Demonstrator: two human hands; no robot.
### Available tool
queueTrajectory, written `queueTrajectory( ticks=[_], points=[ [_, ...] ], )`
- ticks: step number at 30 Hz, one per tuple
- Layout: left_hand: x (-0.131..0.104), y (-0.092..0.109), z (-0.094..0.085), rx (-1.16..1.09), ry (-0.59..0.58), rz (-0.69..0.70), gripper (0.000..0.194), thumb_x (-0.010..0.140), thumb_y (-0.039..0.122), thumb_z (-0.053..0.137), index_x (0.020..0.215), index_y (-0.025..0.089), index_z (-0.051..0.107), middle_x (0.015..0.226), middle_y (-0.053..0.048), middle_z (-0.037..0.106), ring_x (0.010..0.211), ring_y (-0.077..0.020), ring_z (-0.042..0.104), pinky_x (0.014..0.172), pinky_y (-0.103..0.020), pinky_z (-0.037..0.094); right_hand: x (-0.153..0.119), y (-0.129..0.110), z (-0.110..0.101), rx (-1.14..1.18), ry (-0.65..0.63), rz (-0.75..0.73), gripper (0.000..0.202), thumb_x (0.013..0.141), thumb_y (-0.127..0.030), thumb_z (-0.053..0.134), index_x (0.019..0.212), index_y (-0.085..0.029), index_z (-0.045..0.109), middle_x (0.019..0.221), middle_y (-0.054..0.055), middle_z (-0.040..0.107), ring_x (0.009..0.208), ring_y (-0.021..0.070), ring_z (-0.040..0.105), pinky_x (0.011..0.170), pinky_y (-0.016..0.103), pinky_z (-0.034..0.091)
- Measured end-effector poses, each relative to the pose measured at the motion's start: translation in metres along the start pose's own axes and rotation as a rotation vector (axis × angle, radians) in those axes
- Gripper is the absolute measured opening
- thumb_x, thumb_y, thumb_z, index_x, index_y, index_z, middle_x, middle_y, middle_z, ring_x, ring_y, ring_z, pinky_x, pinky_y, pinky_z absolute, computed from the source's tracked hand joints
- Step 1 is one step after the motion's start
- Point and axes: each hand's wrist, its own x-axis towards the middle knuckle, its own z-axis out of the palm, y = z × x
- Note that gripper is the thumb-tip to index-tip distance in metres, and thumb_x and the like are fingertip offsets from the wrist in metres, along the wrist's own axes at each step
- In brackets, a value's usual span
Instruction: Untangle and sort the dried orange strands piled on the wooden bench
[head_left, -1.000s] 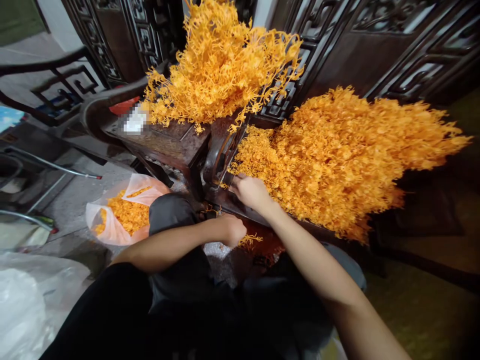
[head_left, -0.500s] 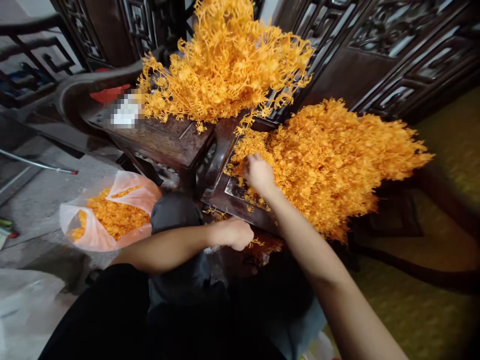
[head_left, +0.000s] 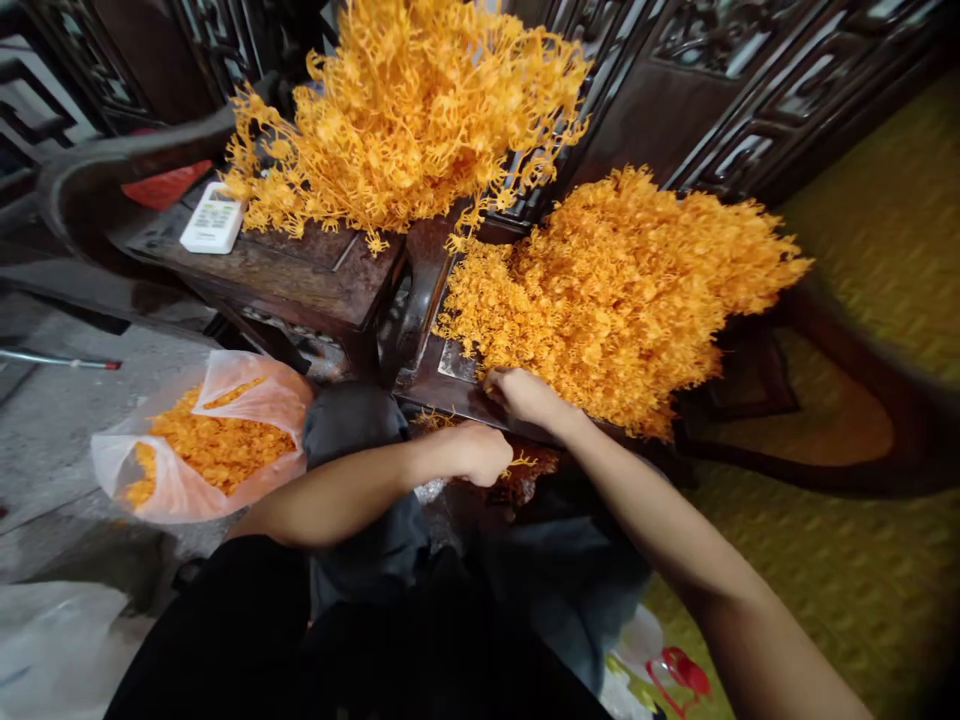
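Note:
My left hand (head_left: 484, 455) is closed in front of the dark wooden seat, above my lap. From it sticks out a thin branched orange plastic piece (head_left: 523, 461). My right hand (head_left: 525, 395) has its fingers curled at the seat's front edge, beside a large heap of small orange plastic pieces (head_left: 600, 310). What its fingertips hold, if anything, is hidden. A second heap of longer, spidery orange pieces (head_left: 420, 120) rises on the wooden side table (head_left: 300, 280) at the upper left.
A white remote control (head_left: 213, 220) and a red object (head_left: 166, 186) lie on the side table. A translucent bag (head_left: 255, 395) holding orange pieces stands on the floor at left. Carved dark furniture backs the heaps. A red-handled item (head_left: 679, 672) is at lower right.
My right hand has drawn back from the heap's left edge toward the seat's front edge and my left hand. My left hand stays closed. The view has shifted slightly.

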Motion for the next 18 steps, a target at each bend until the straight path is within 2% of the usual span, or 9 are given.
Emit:
queueTrajectory(
  ticks=[2, 4, 6, 8, 10, 12, 14, 16, 18],
  points=[
    [-0.001, 0.001, -0.001, 0.008, -0.006, 0.008, 0.029, 0.087, 0.025, 0.065, 0.103, 0.009, 0.082, 0.097, -0.02, 0.08, 0.083, -0.0282, 0.075, 0.071, -0.033, 0.057, 0.01, 0.012, -0.021, 0.021, 0.099, 0.024, 0.023, 0.098, -0.018, 0.052, 0.109, -0.015, 0.072, 0.108, 0.013, 0.074, 0.096, 0.0208, 0.07, 0.089, 0.028, 0.051],
    [-0.001, 0.0, -0.003, -0.011, -0.014, 0.039, 0.028, 0.089, 0.029, 0.064, 0.101, 0.012, 0.082, 0.096, -0.018, 0.08, 0.077, -0.0256, 0.074, 0.067, -0.031, 0.054, 0.021, 0.029, -0.051, 0.045, 0.284, 0.104, 0.032, 0.1, -0.019, 0.048, 0.123, -0.009, 0.068, 0.118, 0.019, 0.071, 0.108, 0.026, 0.068, 0.099, 0.036, 0.051],
    [-0.003, -0.002, -0.006, -0.041, -0.021, 0.082, 0.026, 0.088, 0.029, 0.064, 0.1, 0.013, 0.081, 0.095, -0.015, 0.079, 0.073, -0.0233, 0.071, 0.063, -0.031, 0.051, 0.026, 0.041, -0.081, 0.089, 0.494, 0.197, 0.05, 0.098, -0.025, 0.053, 0.142, -0.001, 0.057, 0.129, 0.026, 0.067, 0.118, 0.0328, 0.065, 0.106, 0.047, 0.05],
    [-0.008, -0.007, -0.011, -0.093, -0.001, 0.138, 0.023, 0.086, 0.023, 0.064, 0.102, 0.014, 0.078, 0.095, -0.011, 0.079, 0.072, -0.0209, 0.068, 0.063, -0.029, 0.048, 0.016, 0.041, -0.101, 0.148, 0.599, 0.202, 0.072, 0.096, -0.037, 0.062, 0.154, 0.001, 0.044, 0.141, 0.029, 0.061, 0.128, 0.0371, 0.062, 0.112, 0.054, 0.047],
    [-0.014, -0.012, -0.017, -0.178, 0.078, 0.185, 0.024, 0.085, 0.02, 0.065, 0.107, 0.014, 0.074, 0.096, -0.008, 0.078, 0.074, -0.0188, 0.066, 0.066, -0.028, 0.047, -0.01, 0.026, -0.105, 0.243, 0.53, 0.091, 0.079, 0.096, -0.051, 0.062, 0.159, -0.007, 0.042, 0.146, 0.023, 0.061, 0.133, 0.0351, 0.06, 0.116, 0.053, 0.045],
    [-0.021, -0.017, -0.021, -0.287, 0.188, 0.213, 0.023, 0.088, 0.02, 0.065, 0.109, 0.015, 0.072, 0.096, -0.006, 0.077, 0.078, -0.0174, 0.065, 0.069, -0.027, 0.046, -0.047, 0.002, -0.095, 0.403, 0.308, -0.08, 0.069, 0.099, -0.058, 0.056, 0.154, -0.017, 0.05, 0.138, 0.015, 0.069, 0.126, 0.0288, 0.066, 0.11, 0.045, 0.051],
    [-0.025, -0.018, -0.021, -0.361, 0.231, 0.244, 0.015, 0.09, 0.023, 0.065, 0.101, 0.015, 0.071, 0.091, -0.005, 0.074, 0.079, -0.0168, 0.064, 0.071, -0.027, 0.045, -0.085, -0.026, -0.074, 0.563, 0.074, -0.198, 0.06, 0.1, -0.06, 0.055, 0.143, -0.017, 0.06, 0.125, 0.012, 0.075, 0.111, 0.0248, 0.072, 0.098, 0.036, 0.056],
    [-0.027, -0.013, -0.016, -0.4, 0.133, 0.303, 0.012, 0.091, 0.028, 0.067, 0.093, 0.016, 0.069, 0.084, -0.002, 0.071, 0.078, -0.0163, 0.064, 0.071, -0.027, 0.044, -0.116, -0.047, -0.047, 0.719, -0.028, -0.173, 0.05, 0.102, -0.057, 0.055, 0.125, -0.015, 0.068, 0.11, 0.012, 0.078, 0.095, 0.0216, 0.073, 0.086, 0.031, 0.056],
    [-0.026, -0.004, -0.004, -0.398, -0.034, 0.35, 0.018, 0.09, 0.033, 0.071, 0.1, 0.018, 0.067, 0.087, -0.001, 0.071, 0.08, -0.017, 0.065, 0.073, -0.026, 0.046, -0.138, -0.058, -0.017, 0.835, -0.108, -0.101, 0.044, 0.102, -0.054, 0.055, 0.112, -0.014, 0.071, 0.1, 0.01, 0.078, 0.085, 0.0198, 0.072, 0.079, 0.029, 0.054]
  ],
)
